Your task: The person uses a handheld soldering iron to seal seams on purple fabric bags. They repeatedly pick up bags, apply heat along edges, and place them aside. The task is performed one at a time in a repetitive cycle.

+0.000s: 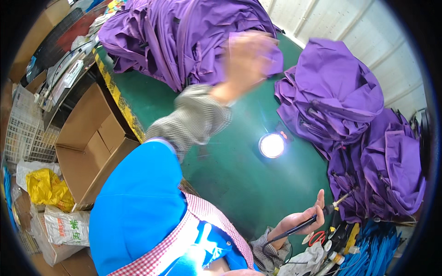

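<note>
My left hand [246, 60], in a grey checked sleeve, is over the near side of a large pile of purple fabric backpacks [170, 41]. It is smeared by motion, so its fingers and any grip on the cloth cannot be made out. At the lower right, my right hand [301, 221] is closed round a soldering iron [328, 209] with a black handle and cord. The iron's metal tip points up and right, close to a second heap of purple backpacks [338, 92].
A bright round lamp [271, 145] shines on the green tabletop [221, 170], which has a yellow-black striped edge. Red-handled scissors [316, 238], other tools and blue strips [373, 248] lie at the lower right. Left of the table stand an open cardboard box [87, 156] and a yellow bag [48, 187].
</note>
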Available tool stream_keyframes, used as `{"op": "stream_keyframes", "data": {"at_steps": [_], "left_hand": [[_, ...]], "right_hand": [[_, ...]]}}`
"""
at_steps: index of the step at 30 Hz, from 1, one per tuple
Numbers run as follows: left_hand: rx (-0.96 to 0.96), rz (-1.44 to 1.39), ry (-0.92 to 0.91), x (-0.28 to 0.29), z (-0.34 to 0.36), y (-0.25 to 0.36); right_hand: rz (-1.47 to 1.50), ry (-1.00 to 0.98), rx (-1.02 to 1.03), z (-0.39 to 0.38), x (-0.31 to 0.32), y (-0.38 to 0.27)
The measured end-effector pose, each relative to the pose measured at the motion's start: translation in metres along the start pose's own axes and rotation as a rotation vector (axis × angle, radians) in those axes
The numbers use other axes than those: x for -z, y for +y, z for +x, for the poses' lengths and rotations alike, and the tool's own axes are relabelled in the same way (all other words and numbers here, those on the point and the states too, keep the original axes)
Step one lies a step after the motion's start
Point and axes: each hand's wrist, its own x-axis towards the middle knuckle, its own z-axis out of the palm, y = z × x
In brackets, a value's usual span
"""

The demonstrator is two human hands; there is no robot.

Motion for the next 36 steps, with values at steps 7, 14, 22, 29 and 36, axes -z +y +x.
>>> {"op": "stream_keyframes", "data": {"at_steps": [7, 14, 22, 29, 36], "left_hand": [[1.012, 0.199, -0.554, 0.088, -0.068, -0.166], [1.437, -0.692, -0.126, 0.012, -0.066, -0.14], [0.829, -1.422, -0.332, 0.017, -0.002, 0.051], [1.048, -1.369, -0.507, 0.038, -0.095, 0.135], [1.315, -1.64, -0.045, 0.04, -0.102, 0.132]], "right_hand": [[0.221, -0.152, -0.137, -0.001, -0.055, -0.023], [0.28, -0.155, -0.094, 0.004, -0.063, -0.046], [0.251, -0.042, -0.106, 0.026, -0.084, -0.026], [0.149, 0.084, -0.062, 0.037, -0.143, 0.007], [0.276, 0.351, -0.047, 0.053, -0.134, -0.006]]}}
